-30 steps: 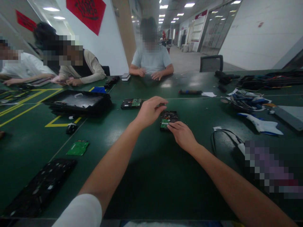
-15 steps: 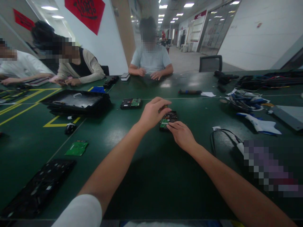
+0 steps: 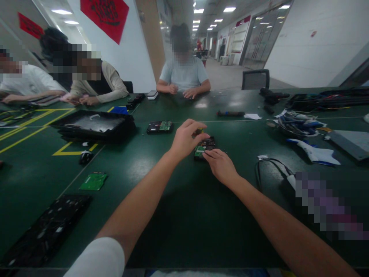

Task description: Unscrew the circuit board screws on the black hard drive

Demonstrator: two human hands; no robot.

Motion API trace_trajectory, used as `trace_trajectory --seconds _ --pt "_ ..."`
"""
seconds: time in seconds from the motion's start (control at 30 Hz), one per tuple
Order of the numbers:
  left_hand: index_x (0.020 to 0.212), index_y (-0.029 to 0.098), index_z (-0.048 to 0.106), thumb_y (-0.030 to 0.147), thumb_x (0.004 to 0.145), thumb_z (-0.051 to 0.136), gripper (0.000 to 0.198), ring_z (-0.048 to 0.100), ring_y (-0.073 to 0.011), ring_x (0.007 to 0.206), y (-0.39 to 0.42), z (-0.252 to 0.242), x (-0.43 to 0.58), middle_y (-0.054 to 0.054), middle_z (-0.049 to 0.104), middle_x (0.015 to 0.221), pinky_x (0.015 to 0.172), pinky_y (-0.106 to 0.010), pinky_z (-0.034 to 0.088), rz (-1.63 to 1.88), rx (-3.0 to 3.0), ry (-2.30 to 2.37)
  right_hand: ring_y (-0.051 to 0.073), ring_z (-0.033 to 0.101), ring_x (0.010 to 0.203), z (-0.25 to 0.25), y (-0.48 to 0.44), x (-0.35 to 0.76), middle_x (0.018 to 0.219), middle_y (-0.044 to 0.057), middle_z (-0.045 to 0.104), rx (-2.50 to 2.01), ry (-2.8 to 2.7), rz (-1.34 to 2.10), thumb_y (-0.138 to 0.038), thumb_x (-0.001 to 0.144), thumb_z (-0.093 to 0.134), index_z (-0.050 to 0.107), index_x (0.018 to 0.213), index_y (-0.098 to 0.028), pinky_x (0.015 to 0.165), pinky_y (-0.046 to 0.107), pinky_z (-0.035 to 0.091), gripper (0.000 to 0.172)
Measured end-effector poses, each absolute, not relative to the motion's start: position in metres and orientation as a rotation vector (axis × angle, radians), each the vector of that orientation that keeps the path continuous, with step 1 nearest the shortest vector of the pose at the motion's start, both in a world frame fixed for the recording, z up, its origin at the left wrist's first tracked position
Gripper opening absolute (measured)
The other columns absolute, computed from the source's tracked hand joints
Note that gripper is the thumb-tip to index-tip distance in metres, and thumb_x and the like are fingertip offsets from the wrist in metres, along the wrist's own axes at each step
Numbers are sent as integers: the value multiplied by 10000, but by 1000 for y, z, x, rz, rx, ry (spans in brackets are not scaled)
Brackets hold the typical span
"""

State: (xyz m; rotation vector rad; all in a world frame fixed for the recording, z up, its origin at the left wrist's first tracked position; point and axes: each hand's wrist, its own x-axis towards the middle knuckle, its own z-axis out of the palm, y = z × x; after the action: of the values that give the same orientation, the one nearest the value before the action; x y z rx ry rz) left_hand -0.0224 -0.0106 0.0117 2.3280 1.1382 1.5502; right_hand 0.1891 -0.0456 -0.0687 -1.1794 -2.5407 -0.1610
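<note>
The left hand (image 3: 186, 138) pinched a small yellow-tipped tool (image 3: 198, 132) over the black, green-boarded hard drive (image 3: 206, 144). The right hand (image 3: 220, 166) pressed it with flat, open fingers. Left of both, a black tray (image 3: 117, 132) held pale film (image 3: 95, 122).

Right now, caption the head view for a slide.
Left hand grips a small tool above a hard drive; right hand steadies it.

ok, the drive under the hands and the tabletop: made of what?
Hard drive: black casing with a dull sheen, probably metal; painted plastic not ruled out. Green panel on its near end: looks like bare circuit board, matt laminate. Table: dark green, semi-gloss, ceiling lights reflect softly; likely a rubber or vinyl mat, not certain.
</note>
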Motion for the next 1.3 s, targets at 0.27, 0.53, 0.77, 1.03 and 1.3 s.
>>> trace_trajectory --seconds 0.27,0.53,0.77,1.03,1.3 --pt "1173 249 786 267 953 794 221 707 -185 1042 -11 15 -24 -61 727 1146 783 -266 612 1485 2275 1102 305 611 1254 -70 -45 190 1455 114 706 -1167 -2536 -165 -88 1031 552 741 1394 -201 1086 473 506 424" --pt "1220 245 781 242 974 740 249 696 -198 1083 -10 19 -27 -72 756 1191 871 -303 598 1390 2236 1003 302 625 1249 -70 -45 190 1446 126 711 -1159 -2529 -169 -80 1017 568 750 1394 -207 1084 481 517 437" --pt "1222 250 782 258 985 707 249 690 -222 1171 -6 16 -29 -84 757 1239 955 -347 589 1351 2178 925 307 621 1250 -71 -46 190 1440 123 717 -1163 -2516 -179 -94 1034 565 754 1383 -186 1087 477 519 407" --pt "1254 213 752 398 1039 654 299 750 -209 1109 -2 11 -26 -97 774 1193 1009 -375 571 1322 1808 701 308 626 1247 -72 -45 191 1440 130 719 -1131 -2520 -180 -73 1031 547 748 1389 -157 1090 491 519 420" --pt "1129 218 760 413 1011 688 239 723 -219 1085 -8 22 -29 -89 806 1164 918 -357 541 1414 1948 970 320 618 1252 -74 -45 191 1423 129 728 -1122 -2493 -164 -100 1040 563 752 1390 -182 1071 501 524 406"
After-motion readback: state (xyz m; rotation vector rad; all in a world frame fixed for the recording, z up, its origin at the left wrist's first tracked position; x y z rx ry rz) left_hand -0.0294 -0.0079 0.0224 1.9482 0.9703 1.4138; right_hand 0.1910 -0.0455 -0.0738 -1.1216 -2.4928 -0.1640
